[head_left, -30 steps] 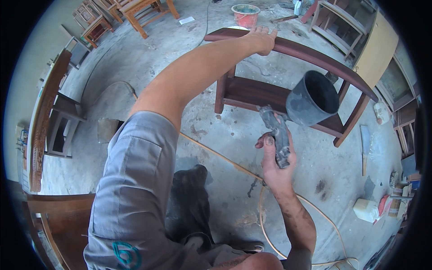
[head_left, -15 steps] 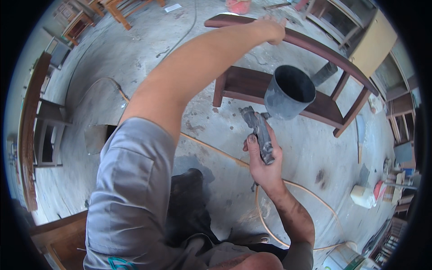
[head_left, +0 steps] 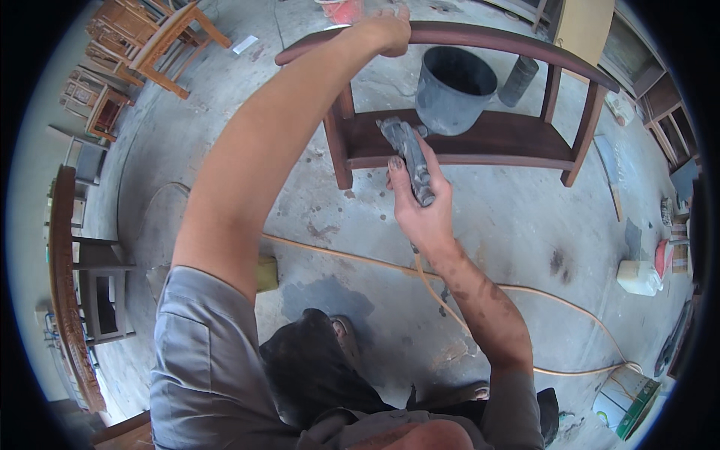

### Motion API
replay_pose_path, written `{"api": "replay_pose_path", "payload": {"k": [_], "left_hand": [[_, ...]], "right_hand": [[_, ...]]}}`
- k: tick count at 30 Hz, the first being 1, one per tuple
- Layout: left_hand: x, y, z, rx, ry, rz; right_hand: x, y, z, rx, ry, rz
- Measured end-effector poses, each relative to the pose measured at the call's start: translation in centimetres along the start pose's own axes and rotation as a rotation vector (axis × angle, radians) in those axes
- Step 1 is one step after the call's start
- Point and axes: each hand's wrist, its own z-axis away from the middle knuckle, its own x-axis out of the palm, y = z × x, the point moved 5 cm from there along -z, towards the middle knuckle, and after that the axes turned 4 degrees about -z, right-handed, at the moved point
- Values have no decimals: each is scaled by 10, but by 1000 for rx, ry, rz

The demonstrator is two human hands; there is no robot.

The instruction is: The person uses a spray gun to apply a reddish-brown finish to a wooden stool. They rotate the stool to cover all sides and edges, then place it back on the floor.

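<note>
My right hand (head_left: 426, 214) is closed around the body of a grey, stained spray gun (head_left: 412, 156). A dark grey open-topped cup (head_left: 448, 101) sits at the gun's front; its inside is dark. My left arm reaches far forward, and my left hand (head_left: 386, 31) lies over the curved top rail of a dark reddish-brown wooden frame (head_left: 491, 37), its fingers partly hidden but seemingly stretched out. The frame's lower board (head_left: 517, 142) is behind the gun and cup. An orange air hose (head_left: 337, 253) runs along the floor and up below my right hand.
A dark cylinder (head_left: 518, 81) stands behind the frame's lower board. Wooden chairs and a table (head_left: 169, 45) are at far left, a carved wooden piece (head_left: 67, 292) at left. A red bucket (head_left: 341, 10) is at the back, a white jug (head_left: 639, 277) at right. Cabinets line the right.
The view has shifted, so the frame appears further left and more level. The spray gun and cup have moved forward, up against the rail in view. My left hand stays at the rail.
</note>
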Motion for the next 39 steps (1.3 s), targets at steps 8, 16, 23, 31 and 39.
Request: {"api": "replay_pose_path", "payload": {"k": [8, 16, 23, 31, 39], "left_hand": [[9, -10, -16, 32, 32, -80], [11, -9, -19, 30, 30, -78], [18, -11, -25, 36, 38, -38], [16, -7, -25, 20, -18, -64], [15, -9, -22, 22, -16, -61]], "right_hand": [[5, 35, 19, 161, -29, 4], [10, 29, 9, 59, -58, 4], [12, 28, -1, 3, -23, 32], [6, 45, 16, 183, -44, 44], [9, 23, 2, 36, -48, 15]]}}
